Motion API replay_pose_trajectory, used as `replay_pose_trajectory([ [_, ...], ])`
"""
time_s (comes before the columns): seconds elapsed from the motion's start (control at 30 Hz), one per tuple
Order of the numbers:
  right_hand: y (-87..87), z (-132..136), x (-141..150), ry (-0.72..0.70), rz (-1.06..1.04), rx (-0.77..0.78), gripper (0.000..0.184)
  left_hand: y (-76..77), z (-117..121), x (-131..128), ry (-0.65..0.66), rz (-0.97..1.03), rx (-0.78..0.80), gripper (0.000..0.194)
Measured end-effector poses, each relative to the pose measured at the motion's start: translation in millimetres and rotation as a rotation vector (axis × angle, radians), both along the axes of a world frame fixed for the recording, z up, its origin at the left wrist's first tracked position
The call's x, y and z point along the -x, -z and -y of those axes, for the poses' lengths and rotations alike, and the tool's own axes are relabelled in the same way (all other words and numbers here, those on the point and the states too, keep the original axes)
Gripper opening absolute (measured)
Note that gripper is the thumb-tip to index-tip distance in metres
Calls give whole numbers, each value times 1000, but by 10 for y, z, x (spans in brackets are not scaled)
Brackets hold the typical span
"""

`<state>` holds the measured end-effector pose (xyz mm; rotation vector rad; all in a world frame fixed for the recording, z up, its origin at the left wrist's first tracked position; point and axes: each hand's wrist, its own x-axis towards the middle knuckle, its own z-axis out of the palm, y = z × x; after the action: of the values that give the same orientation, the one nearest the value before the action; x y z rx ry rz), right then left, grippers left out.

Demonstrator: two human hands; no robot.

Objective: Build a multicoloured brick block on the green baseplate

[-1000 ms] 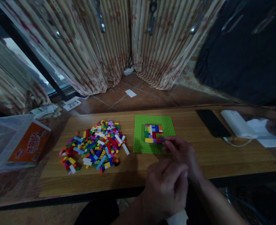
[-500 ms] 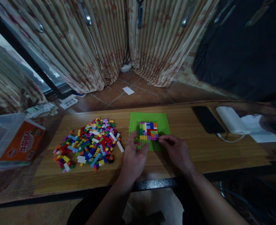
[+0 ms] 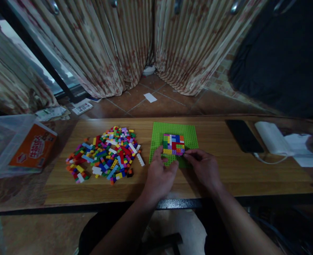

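A multicoloured square block of toy bricks stands on the green studded baseplate. My left hand rests at the baseplate's near left, its index finger close to the block's left edge and its thumb held apart. At the block's near right corner is my right hand, thumb and index finger pinched together. Whatever lies between those fingertips is too small to make out. To the left a loose heap of mixed coloured bricks covers part of the wooden table.
A black phone and a white power bank with a cable lie on the right, near white paper. A clear plastic box with an orange label stands at far left. Striped curtains hang behind.
The camera view has shifted, so the table sits further right and slightly higher. Both hands have edged a little closer to the brick block. The right fingers stay pinched.
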<state>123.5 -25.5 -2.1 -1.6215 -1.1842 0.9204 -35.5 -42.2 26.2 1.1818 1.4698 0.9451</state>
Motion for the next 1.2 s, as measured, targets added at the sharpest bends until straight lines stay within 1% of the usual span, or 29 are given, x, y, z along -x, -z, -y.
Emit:
replay_pose_trajectory([
  [0.2, -39, -27, -22, -22, 83, 42, 26, -24, 5, 9, 10, -20, -10, 57],
  [0.43, -75, -43, -27, -40, 137, 63, 22, -29, -6, 17, 17, -61, -4, 60],
  [0.53, -90, -51, -53, -59, 99, 94, 26, -35, -9, 13, 25, -62, 1, 61],
  [0.63, -104, -63, -124, -98, -10, 166, 32, -28, -15, 16, 11, -55, 21, 65],
  [0.7, -105, -81, -176, -49, -89, 178, 34, -15, -17, 20, 1, -52, 22, 66],
  [0.8, -80, -125, -215, 72, -121, 112, 35, -5, -16, 23, 11, -68, 1, 65],
  [0.87, -51, -162, -204, 69, -84, 80, 35, -14, -12, 21, 14, -86, -10, 63],
  [0.97, -23, -203, -152, -21, 23, 59, 38, -45, 6, 12, 12, -110, -9, 61],
  [1.07, -45, -208, -93, -81, 220, 26, 42, -69, 44, -2, 17, -143, -12, 63],
  [1.13, -75, -197, -59, -86, 360, 10, 42, -69, 73, -13, 16, -166, -23, 65],
  [1.2, -98, -187, -32, -93, 452, 2, 44, -55, 98, -26, 12, -186, -36, 66],
])
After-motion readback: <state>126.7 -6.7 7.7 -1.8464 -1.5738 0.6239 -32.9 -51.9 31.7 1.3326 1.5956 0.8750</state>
